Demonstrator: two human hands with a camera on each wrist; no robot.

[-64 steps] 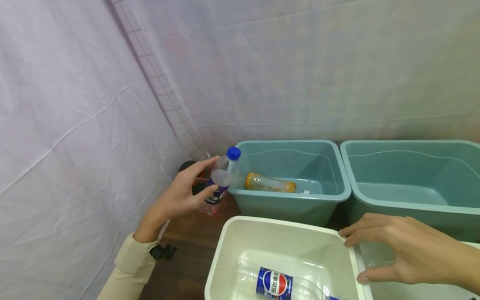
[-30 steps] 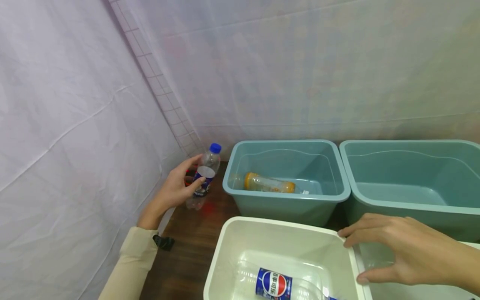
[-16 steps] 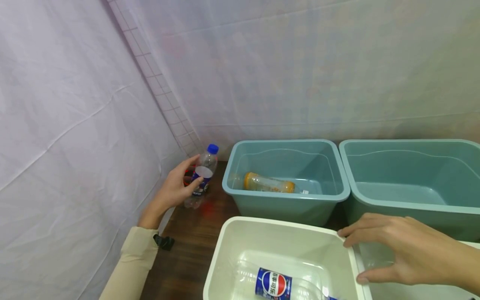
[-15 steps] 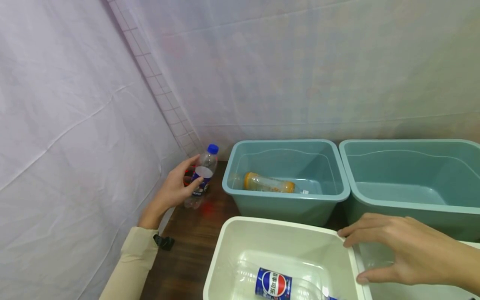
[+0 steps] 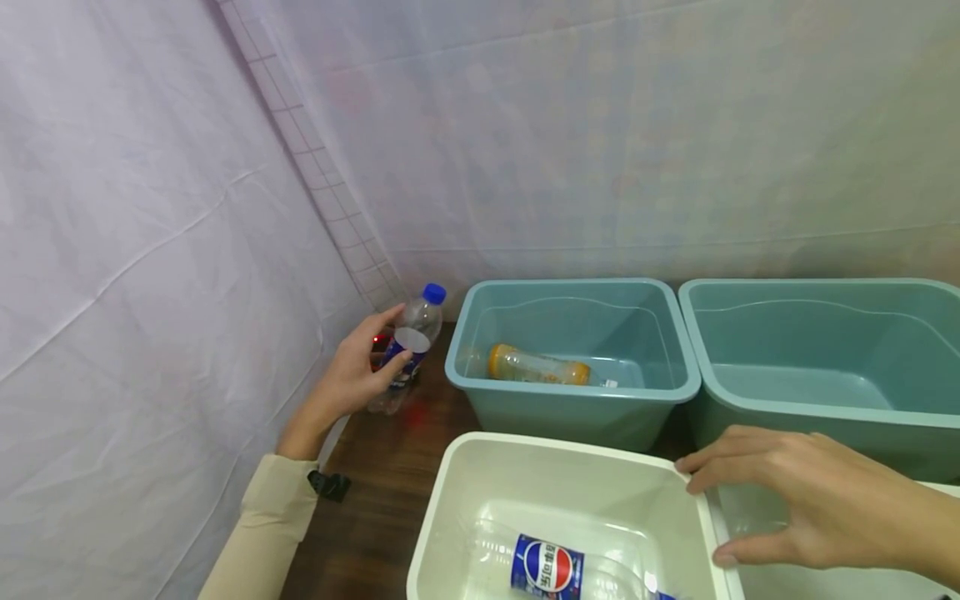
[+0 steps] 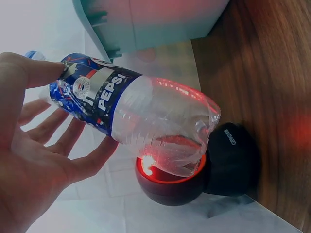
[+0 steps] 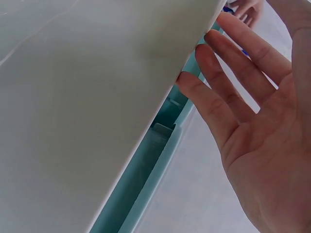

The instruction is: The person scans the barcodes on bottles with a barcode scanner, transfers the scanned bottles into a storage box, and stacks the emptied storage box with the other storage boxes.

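Observation:
My left hand (image 5: 358,377) grips a clear Pepsi bottle (image 5: 408,348) with a blue cap, thumb on the label and fingers behind it. The bottle (image 6: 141,116) tilts with its base just over a black device (image 6: 194,182) that glows red, in the corner by the wall. In the left wrist view my left hand (image 6: 34,160) cradles the label end. My right hand (image 5: 810,500) lies open, fingertips touching the right rim of the white bin (image 5: 450,471). The right wrist view shows that hand's straight fingers (image 7: 228,92) against the white bin wall (image 7: 97,97).
A second Pepsi bottle (image 5: 555,568) lies in the white bin. Behind it stand two teal bins: the left one (image 5: 570,398) holds an orange bottle (image 5: 536,365), the right one (image 5: 825,410) shows nothing inside. White sheeting hangs close on the left and back. Dark wood tabletop (image 5: 375,508).
My left hand carried the bottle left and down, away from the teal bin to the glowing device, then tipped it slightly rightward. My right hand has not moved.

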